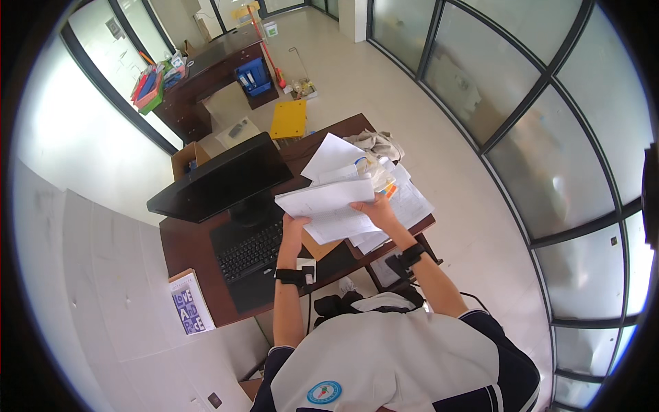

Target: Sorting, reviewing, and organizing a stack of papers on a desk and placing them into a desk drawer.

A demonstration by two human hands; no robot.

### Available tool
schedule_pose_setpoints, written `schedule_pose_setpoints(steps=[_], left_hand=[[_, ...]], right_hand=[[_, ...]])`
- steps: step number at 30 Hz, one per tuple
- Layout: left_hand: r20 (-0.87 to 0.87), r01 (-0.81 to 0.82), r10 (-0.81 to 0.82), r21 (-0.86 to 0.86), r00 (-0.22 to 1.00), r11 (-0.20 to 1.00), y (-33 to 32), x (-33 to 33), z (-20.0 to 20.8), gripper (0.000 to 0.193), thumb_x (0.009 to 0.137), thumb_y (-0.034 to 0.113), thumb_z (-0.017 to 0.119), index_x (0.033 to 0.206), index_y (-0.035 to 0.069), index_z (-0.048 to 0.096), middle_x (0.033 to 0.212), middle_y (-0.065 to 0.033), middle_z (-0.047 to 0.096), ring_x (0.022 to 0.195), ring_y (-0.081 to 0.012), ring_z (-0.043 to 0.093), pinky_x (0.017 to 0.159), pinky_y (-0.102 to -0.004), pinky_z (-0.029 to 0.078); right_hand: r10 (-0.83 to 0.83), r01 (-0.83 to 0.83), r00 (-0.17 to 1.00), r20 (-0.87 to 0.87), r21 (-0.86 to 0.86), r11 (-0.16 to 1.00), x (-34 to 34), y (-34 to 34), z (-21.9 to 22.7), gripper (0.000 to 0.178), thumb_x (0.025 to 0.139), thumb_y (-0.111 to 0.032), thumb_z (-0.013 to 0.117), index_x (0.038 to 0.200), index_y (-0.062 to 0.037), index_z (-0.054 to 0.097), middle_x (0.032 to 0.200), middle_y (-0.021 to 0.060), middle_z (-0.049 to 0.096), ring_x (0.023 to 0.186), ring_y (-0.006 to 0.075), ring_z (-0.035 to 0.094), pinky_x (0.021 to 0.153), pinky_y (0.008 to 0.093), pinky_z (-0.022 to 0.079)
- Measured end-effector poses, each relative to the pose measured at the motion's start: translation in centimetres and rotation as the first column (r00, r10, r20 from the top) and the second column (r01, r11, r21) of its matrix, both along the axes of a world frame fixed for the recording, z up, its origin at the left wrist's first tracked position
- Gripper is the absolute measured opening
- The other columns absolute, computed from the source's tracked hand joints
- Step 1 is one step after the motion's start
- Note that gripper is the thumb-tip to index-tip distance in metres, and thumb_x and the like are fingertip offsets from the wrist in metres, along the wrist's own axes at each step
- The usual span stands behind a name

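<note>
A stack of white papers is held up over the right half of the dark wooden desk. Its left edge is gripped by my left hand, with the fingers partly hidden by the sheets. At the stack's right end, my right hand pinches it with the thumb on top. Beneath and to the left of the stack lies a brown paper envelope. More loose sheets are spread to the right, with a clear plastic bag among them.
A black monitor and keyboard occupy the desk's left half. Beige cloth lies at the far right corner. Beyond the desk are a yellow folder, a cardboard box and another desk. Frosted glass panels run along the right.
</note>
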State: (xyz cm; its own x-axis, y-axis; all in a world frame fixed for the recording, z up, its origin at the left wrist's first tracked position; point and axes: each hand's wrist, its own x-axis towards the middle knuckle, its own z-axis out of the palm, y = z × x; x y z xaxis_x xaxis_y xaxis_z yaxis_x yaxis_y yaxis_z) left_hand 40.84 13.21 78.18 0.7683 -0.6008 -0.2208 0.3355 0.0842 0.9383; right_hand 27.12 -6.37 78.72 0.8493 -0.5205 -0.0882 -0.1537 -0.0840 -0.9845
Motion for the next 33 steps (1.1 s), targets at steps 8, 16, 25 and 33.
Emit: schedule_pose_setpoints(steps=[8, 16, 25, 33], left_hand=[[-0.187, 0.290, -0.293, -0.044, 0.937, 0.956, -1.1, -3.0, 2.8, 0.051, 0.075, 0.010, 0.068, 0.119, -0.001, 0.045, 0.112, -0.0095, 0.054, 0.100, -0.0192, 0.053, 0.084, -0.0300, 0.044], [-0.117, 0.338, -0.329, 0.072, 0.937, 0.938, -5.2, -8.1, -0.6, 0.047, 0.079, 0.019, 0.065, 0.117, -0.002, 0.046, 0.110, -0.0106, 0.056, 0.097, -0.0194, 0.054, 0.083, -0.0326, 0.043], [-0.040, 0.185, -0.185, 0.006, 0.982, 0.983, -7.6, -13.3, 2.3, 0.049, 0.078, 0.018, 0.065, 0.116, -0.006, 0.045, 0.109, -0.0123, 0.055, 0.096, -0.0183, 0.054, 0.082, -0.0297, 0.043], [-0.162, -0.029, 0.041, 0.073, 0.986, 0.997, -8.7, -21.5, 2.1, 0.041, 0.078, 0.015, 0.065, 0.111, -0.006, 0.052, 0.104, -0.0111, 0.059, 0.091, -0.0181, 0.056, 0.080, -0.0298, 0.044]], right_hand=[[-0.053, 0.050, 0.991, 0.125, 0.032, 0.998, -4.8, -0.9, 7.5, 0.029, 0.075, -0.015, 0.070, 0.098, 0.0002, 0.062, 0.090, 0.0038, 0.064, 0.082, 0.0105, 0.056, 0.076, 0.0255, 0.045], [-0.172, 0.205, 0.975, -0.140, 0.282, 0.937, -11.0, -3.1, 4.3, 0.051, 0.075, -0.025, 0.069, 0.113, 0.0040, 0.052, 0.104, 0.0105, 0.059, 0.093, 0.0180, 0.057, 0.082, 0.0313, 0.045], [-0.112, 0.132, 0.991, -0.071, 0.444, 0.886, -15.8, -5.1, 1.0, 0.030, 0.084, -0.017, 0.060, 0.108, 0.0008, 0.056, 0.101, 0.0047, 0.060, 0.090, 0.0128, 0.056, 0.079, 0.0269, 0.044], [0.152, -0.107, 0.987, -0.059, 0.467, 0.878, -19.6, -9.4, 0.4, 0.031, 0.086, -0.018, 0.055, 0.111, 0.0011, 0.054, 0.102, 0.0031, 0.059, 0.094, 0.0108, 0.053, 0.083, 0.0264, 0.041]])
